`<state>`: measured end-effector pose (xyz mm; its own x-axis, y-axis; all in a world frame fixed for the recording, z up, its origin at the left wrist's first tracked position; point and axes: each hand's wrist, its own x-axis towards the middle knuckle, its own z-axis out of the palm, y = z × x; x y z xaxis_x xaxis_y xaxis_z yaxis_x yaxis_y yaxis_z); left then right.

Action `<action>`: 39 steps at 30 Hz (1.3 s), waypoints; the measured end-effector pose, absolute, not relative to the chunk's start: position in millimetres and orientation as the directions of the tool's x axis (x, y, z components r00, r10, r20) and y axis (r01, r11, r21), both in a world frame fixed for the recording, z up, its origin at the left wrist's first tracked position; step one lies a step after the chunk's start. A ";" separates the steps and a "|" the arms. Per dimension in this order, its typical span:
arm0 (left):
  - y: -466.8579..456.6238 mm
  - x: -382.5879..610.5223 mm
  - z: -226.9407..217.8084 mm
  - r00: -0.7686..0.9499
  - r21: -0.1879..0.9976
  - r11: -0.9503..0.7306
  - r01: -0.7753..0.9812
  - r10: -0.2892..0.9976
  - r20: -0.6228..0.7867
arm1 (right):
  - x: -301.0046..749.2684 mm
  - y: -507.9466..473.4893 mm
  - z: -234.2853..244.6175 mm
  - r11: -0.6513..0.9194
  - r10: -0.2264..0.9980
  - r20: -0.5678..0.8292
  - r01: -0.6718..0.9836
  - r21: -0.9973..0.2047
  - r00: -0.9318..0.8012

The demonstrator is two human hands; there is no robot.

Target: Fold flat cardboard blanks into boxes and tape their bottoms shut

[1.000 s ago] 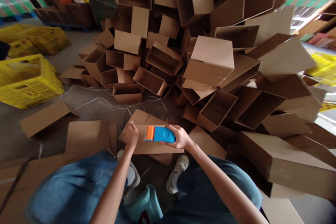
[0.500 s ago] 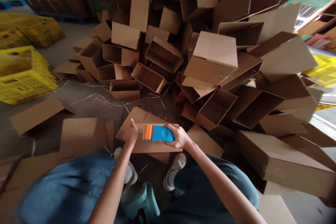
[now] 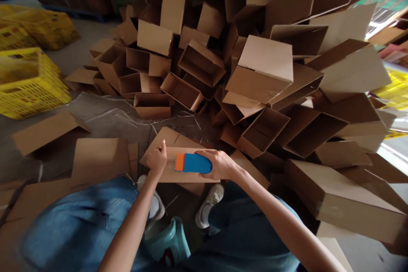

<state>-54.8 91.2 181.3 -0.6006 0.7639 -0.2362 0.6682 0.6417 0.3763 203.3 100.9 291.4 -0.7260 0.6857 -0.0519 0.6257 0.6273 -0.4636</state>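
A small cardboard box (image 3: pixel 168 172) rests in front of my knees, its top facing me. My left hand (image 3: pixel 157 160) is closed on the box's left end, with the index finger pointing up along its edge. A blue tape dispenser with an orange end (image 3: pixel 193 163) lies across the box top, and my right hand (image 3: pixel 216 164) is wrapped round its right end. The orange end points toward my left hand, a short gap away from it.
A tall heap of open cardboard boxes (image 3: pixel 258 68) fills the space ahead and to the right. Flat cardboard pieces (image 3: pixel 98 159) lie on the floor at left. Yellow plastic crates (image 3: pixel 28 83) stand at far left. A teal stool (image 3: pixel 167 242) sits between my legs.
The dispenser has tilted down flatter onto the box top. My left index finger has straightened along the box edge. My view has shifted slightly.
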 end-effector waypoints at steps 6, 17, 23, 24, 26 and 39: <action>91.4 -56.4 186.3 -0.608 0.379 0.668 0.640 0.742 -0.280 | 239.8 105.9 307.4 0.574 0.715 -0.149 0.695 -0.432 -0.683; 96.9 -57.1 185.0 -0.621 0.396 0.698 0.597 0.715 -0.323 | 332.6 108.9 316.9 0.627 0.702 -0.170 0.713 -0.314 -0.692; 98.6 -58.2 183.1 -0.634 0.388 0.711 0.586 0.701 -0.326 | 378.3 105.1 329.8 0.642 0.721 -0.147 0.732 -0.226 -0.677; 98.6 -58.0 183.5 -0.635 0.393 0.712 0.581 0.699 -0.328 | 383.0 104.0 332.6 0.641 0.724 -0.150 0.738 -0.213 -0.673; 98.7 -57.2 185.0 -0.638 0.403 0.716 0.570 0.695 -0.331 | 390.2 102.5 336.6 0.641 0.727 -0.156 0.742 -0.196 -0.669; 99.1 -59.6 183.1 -0.628 0.408 0.723 0.558 0.689 -0.363 | 430.6 105.0 316.6 0.656 0.736 -0.086 0.740 -0.151 -0.671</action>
